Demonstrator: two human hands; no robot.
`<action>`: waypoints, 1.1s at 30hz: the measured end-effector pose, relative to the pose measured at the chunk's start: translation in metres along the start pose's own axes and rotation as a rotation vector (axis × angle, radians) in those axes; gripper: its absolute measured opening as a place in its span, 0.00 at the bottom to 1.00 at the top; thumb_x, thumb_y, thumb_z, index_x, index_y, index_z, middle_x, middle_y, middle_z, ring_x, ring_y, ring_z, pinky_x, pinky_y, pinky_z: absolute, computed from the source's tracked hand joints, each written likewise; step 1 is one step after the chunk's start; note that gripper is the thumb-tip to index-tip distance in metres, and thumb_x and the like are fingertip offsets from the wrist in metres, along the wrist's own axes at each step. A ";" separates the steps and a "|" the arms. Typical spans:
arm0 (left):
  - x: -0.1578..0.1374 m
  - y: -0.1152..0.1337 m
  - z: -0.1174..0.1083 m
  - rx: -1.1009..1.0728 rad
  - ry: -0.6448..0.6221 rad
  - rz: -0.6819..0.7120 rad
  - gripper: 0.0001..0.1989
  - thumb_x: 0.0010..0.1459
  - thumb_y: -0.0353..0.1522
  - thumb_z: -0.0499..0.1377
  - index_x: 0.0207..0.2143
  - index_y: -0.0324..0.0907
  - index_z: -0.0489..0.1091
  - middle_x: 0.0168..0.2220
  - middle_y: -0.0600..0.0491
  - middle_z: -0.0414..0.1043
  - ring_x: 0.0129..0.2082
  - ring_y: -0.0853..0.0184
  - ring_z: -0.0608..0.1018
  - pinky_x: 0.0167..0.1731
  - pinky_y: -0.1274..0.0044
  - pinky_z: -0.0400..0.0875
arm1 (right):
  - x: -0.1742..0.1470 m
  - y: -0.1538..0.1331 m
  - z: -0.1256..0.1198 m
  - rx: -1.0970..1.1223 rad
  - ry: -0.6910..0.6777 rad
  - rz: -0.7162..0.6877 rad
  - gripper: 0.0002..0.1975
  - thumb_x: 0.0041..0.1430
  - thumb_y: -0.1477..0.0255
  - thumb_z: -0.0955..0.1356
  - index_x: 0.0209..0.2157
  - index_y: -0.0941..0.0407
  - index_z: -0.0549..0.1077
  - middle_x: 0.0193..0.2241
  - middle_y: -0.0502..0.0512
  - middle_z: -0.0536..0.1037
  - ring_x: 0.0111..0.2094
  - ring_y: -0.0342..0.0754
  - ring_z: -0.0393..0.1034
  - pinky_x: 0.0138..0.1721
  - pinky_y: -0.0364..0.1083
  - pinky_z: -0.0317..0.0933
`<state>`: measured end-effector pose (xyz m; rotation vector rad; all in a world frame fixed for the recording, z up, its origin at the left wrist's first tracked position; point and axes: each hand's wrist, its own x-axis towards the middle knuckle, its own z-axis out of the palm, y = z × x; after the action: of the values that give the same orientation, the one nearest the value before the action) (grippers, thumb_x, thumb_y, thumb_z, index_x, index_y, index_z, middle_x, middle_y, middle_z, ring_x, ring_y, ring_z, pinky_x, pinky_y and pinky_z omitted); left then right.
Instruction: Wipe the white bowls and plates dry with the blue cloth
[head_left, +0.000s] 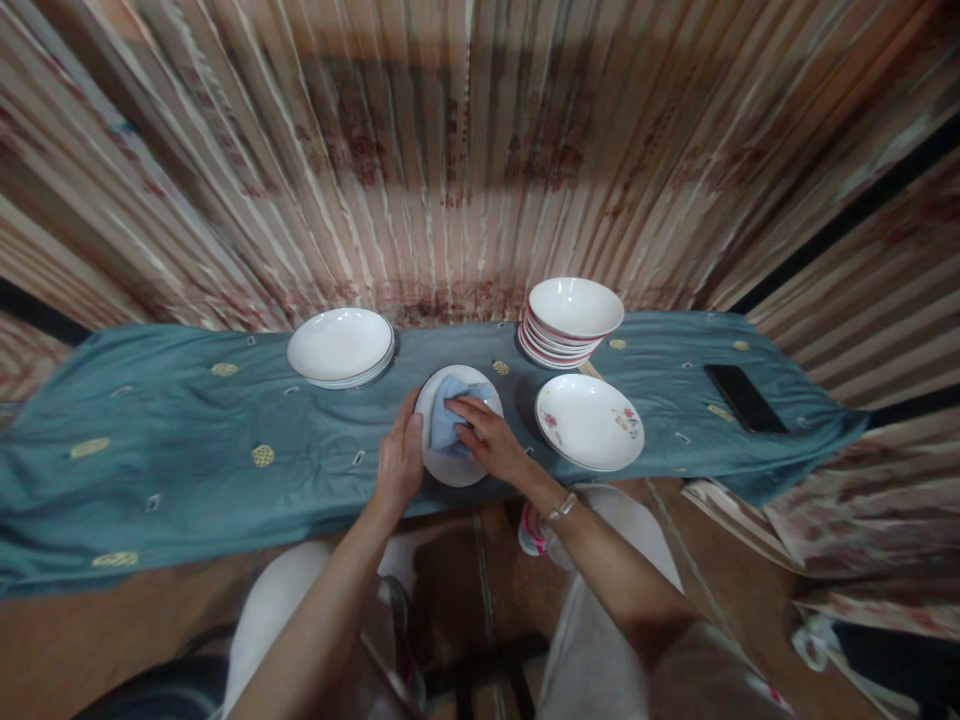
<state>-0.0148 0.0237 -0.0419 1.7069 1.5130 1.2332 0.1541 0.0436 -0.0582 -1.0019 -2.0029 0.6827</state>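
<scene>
A white plate (pixel 459 470) is held over the near part of the cloth-covered table, in front of me. My left hand (pixel 401 450) grips its left rim, thumb on the upper side and the other fingers hidden beneath. On the plate's face lies a crumpled light blue cloth (pixel 444 420). My right hand (pixel 487 435) presses on this cloth with bent fingers, its wrist coming in from the lower right. Just right of that hand, a shallow white plate with flower prints (pixel 589 425) rests on the table.
White plates (pixel 341 345) are stacked at the back left. A stack of red-rimmed bowls (pixel 574 310) stands at the back right. Farther right lies a black phone (pixel 744 398). A teal patterned cloth (pixel 315 450) covers the narrow table, and a pleated curtain (pixel 420 180) hangs behind it.
</scene>
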 end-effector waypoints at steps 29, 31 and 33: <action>0.001 0.001 0.003 0.014 0.032 -0.084 0.34 0.63 0.49 0.39 0.58 0.34 0.63 0.54 0.39 0.70 0.54 0.56 0.72 0.54 0.66 0.64 | -0.028 -0.027 0.004 0.099 -0.143 0.124 0.11 0.55 0.80 0.63 0.38 0.55 0.74 0.37 0.52 0.77 0.39 0.45 0.72 0.45 0.45 0.64; 0.001 0.000 0.004 0.009 0.034 -0.084 0.33 0.63 0.49 0.40 0.57 0.34 0.63 0.54 0.39 0.70 0.53 0.56 0.73 0.53 0.66 0.65 | -0.025 -0.029 0.009 0.148 -0.127 0.115 0.12 0.56 0.79 0.63 0.39 0.55 0.74 0.38 0.52 0.77 0.40 0.44 0.72 0.46 0.44 0.64; 0.001 0.000 0.004 0.003 0.034 -0.084 0.32 0.63 0.48 0.40 0.57 0.35 0.63 0.53 0.40 0.71 0.52 0.56 0.74 0.52 0.66 0.65 | -0.022 -0.031 0.013 0.186 -0.103 0.107 0.12 0.57 0.78 0.63 0.40 0.55 0.74 0.38 0.52 0.77 0.40 0.44 0.72 0.46 0.44 0.64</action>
<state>-0.0113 0.0257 -0.0433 1.6151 1.5904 1.2234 0.1388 0.0072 -0.0519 -0.9843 -1.9424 0.9776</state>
